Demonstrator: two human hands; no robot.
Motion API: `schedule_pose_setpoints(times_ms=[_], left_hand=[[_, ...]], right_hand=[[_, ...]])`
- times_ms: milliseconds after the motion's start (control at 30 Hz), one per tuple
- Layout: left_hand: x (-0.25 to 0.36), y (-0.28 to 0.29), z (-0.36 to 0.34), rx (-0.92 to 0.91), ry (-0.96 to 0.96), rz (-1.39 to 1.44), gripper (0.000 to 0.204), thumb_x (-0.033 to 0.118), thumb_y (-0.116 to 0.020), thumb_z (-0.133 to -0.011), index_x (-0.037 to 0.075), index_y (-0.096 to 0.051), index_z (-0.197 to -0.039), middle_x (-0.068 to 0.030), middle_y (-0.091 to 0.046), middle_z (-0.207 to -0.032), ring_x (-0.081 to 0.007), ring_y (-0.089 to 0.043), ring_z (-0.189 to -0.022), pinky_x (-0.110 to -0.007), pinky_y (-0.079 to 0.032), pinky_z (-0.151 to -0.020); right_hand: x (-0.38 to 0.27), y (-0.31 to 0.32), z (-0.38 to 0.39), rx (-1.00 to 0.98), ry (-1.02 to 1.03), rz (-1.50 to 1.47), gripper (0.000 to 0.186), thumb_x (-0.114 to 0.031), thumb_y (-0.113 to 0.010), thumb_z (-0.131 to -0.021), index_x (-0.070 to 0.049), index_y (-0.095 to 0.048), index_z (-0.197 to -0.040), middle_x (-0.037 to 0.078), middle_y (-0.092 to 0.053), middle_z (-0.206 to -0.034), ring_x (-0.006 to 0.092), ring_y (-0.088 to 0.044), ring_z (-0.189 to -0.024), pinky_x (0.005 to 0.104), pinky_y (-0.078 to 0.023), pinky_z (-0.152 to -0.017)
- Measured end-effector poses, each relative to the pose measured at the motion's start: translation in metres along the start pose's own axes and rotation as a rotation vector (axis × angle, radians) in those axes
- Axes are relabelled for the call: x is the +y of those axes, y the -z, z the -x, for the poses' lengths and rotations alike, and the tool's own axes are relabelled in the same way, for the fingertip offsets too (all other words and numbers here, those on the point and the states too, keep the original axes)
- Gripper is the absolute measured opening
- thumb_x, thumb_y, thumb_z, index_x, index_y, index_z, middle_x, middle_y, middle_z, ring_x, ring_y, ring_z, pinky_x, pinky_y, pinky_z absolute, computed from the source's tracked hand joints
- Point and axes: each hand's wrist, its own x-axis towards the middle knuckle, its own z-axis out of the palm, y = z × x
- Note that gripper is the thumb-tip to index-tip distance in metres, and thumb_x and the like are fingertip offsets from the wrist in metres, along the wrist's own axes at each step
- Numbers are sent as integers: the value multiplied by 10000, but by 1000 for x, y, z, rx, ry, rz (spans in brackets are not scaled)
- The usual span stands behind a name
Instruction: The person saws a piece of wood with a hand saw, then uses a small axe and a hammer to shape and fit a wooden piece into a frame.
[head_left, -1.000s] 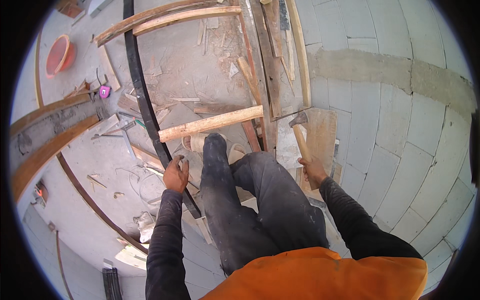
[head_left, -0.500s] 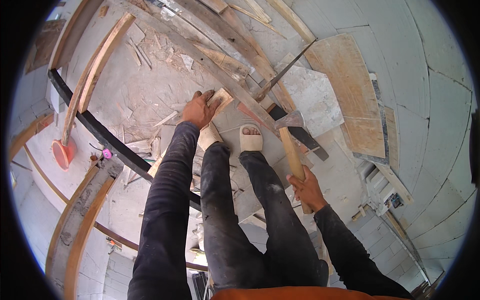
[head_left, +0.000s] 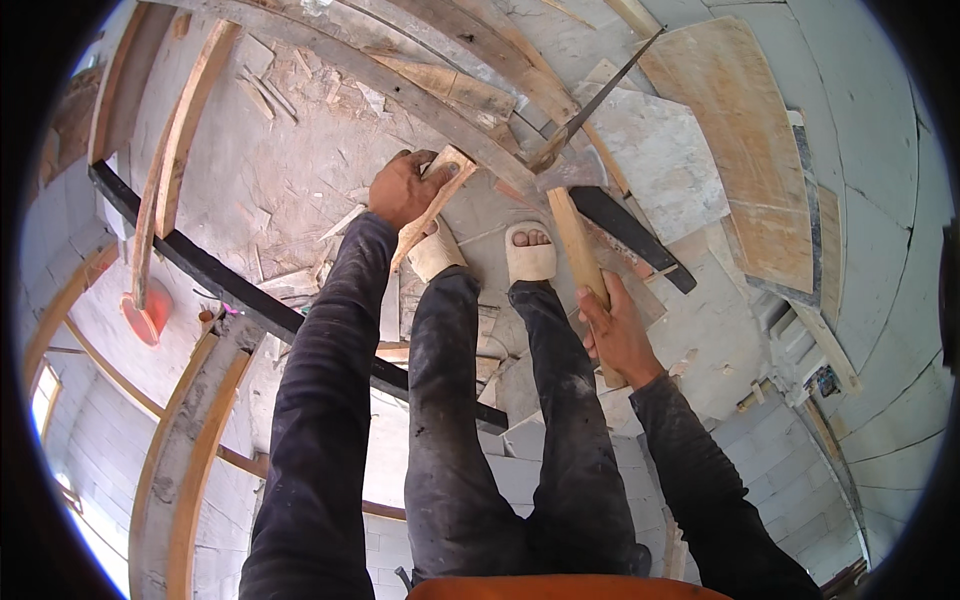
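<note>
My left hand (head_left: 405,190) grips a short, light wooden batten (head_left: 447,172) just above my feet, with its lower part hanging toward my left sandal (head_left: 435,250). My right hand (head_left: 620,335) is closed round the wooden handle of a hatchet or hammer (head_left: 572,235). Its grey metal head (head_left: 565,175) is beside a long weathered plank (head_left: 400,90), a little to the right of the batten; whether it touches the plank I cannot tell. My right sandal (head_left: 532,260) stands left of the handle.
A black beam (head_left: 250,290) runs across the left, among upright timber frames (head_left: 190,120) and a red basin (head_left: 145,315). Wood scraps lie on the dusty floor (head_left: 300,170). A plywood sheet (head_left: 750,160) lies at the right beside the grey block wall (head_left: 875,250); a dark bar (head_left: 620,80) slants nearby.
My left hand has gone from empty beside my leg up and forward, and now holds the batten. My right hand has brought the tool forward and inward. The view has swung with my head.
</note>
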Motion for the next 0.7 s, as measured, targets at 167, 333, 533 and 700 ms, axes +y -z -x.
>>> schedule_pose_setpoints(times_ms=[167, 333, 533, 700], left_hand=[[-9, -3, -3, 26, -4, 42, 618, 489, -695, -908, -22, -711, -1256, -276, -695, -1197, -438, -698, -1065, -465, -541, -950], [-8, 2, -9, -45, 2, 49, 613, 492, -704, -894, -3, -717, -1255, -273, -701, -1206, -411, -708, -1063, -456, -542, -947], [-7, 8, -11, -75, 26, 57, 613, 495, -712, -884, 2, -721, -1248, -277, -724, -1136, -408, -718, -1044, -451, -546, -934], [1, 11, -8, -82, 33, 76, 625, 491, -724, -876, 5, -705, -1268, -298, -730, -1088, -411, -727, -1017, -455, -552, -920]], right_hand=[[-69, -12, -66, -49, 34, 62, 558, -434, -593, -1055, -94, -457, -1475, 34, -565, -798, 105, -539, -522, 288, -464, -438], [-139, 26, -101, -293, -124, 330, 634, -454, -583, -1038, -95, -409, -1532, 33, -557, -822, 121, -561, -562, 318, -501, -470], [-158, 7, -95, -262, -174, 294, 704, -455, -593, -1033, -96, -331, -1579, 37, -538, -806, 129, -539, -551, 320, -490, -466], [-147, 4, -93, -280, -118, 293, 524, -406, -689, -993, -38, -530, -1330, 44, -555, -760, 133, -566, -535, 312, -488, -468]])
